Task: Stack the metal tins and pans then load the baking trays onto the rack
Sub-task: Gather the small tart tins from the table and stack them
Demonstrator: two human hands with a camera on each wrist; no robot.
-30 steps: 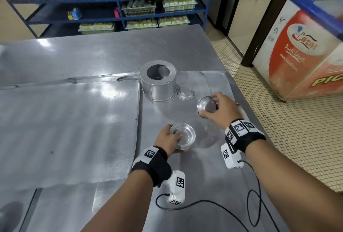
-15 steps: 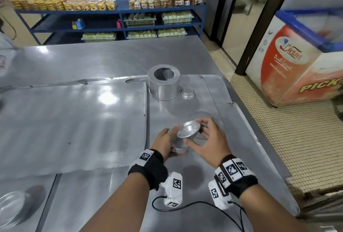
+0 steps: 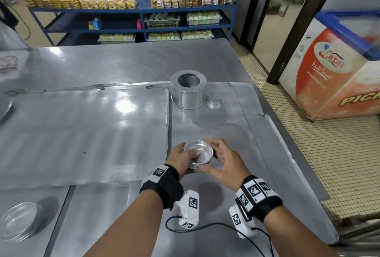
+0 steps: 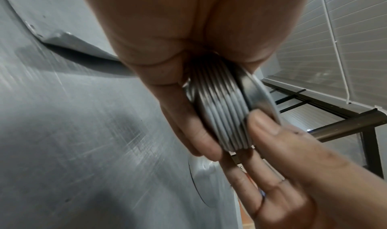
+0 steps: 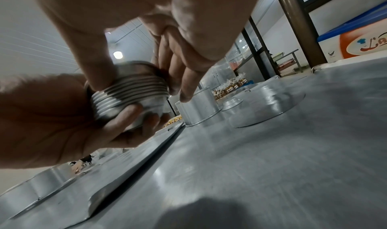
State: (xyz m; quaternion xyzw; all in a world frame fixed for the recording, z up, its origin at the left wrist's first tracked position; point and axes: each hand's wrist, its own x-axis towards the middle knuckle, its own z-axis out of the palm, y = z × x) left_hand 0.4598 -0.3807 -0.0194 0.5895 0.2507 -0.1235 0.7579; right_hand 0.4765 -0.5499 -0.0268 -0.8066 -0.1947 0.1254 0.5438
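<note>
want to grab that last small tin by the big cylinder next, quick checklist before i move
1. Top tin seated in the stack of small tins: not ok, sits tilted in left wrist view.
2. Left hand grips stack: ok.
3. Right hand free: not ok, fingers on the stack.
4. Small tin upside down beside tall cylinder tin, unobstructed: ok.
5. Stack clear of table: ok.

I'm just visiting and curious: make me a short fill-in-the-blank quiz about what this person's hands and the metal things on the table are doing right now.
1. The stack of small tins is held by ____ hands.
2. The tall tin with a hole in its top stands ____ the single small tin on the table.
3. The left hand grips the stack from its ____ side.

Missing words: both; beside; left
</note>
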